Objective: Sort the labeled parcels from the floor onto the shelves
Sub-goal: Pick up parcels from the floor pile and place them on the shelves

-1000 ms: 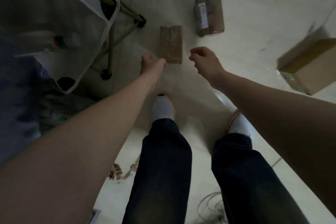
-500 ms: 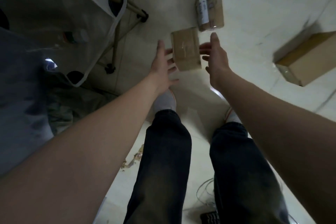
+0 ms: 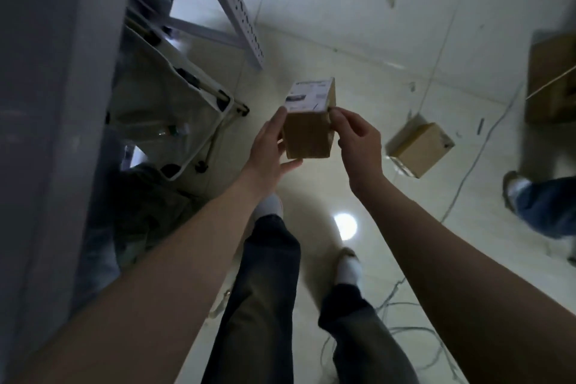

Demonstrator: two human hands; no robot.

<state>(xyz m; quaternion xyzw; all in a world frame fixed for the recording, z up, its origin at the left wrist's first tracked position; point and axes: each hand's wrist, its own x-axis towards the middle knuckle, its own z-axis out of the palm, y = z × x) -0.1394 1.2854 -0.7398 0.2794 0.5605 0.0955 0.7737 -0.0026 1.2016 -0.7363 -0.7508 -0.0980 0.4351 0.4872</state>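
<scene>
Small brown parcel point(image 3: 307, 134) is off the floor, mid-frame, in the air between both hands. White label point(image 3: 307, 97) is on its upper face, tipped toward the camera. My read: it's held that way to check the label before picking a shelf. The text is too blurred to read.

Left hand point(image 3: 269, 146) cradles the left face, fingers flat along it and thumb hooked under the lower corner, probably taking the weight. Right hand point(image 3: 358, 140) pinches the upper right edge with curled fingertips, which looks like steadying or turning, not carrying.

Perforated shelf upright point(image 3: 240, 9) runs down from upper left; parcel not shelved yet. Fabric cart point(image 3: 162, 87) sits left of the hands.

On the floor point(image 3: 358, 65): second brown parcel point(image 3: 419, 146) right of the right hand, bigger box point(image 3: 550, 78) at the right edge. Both likely left to sort. Loose cables point(image 3: 405, 333) lower right are a trip risk on the step to the shelf.
</scene>
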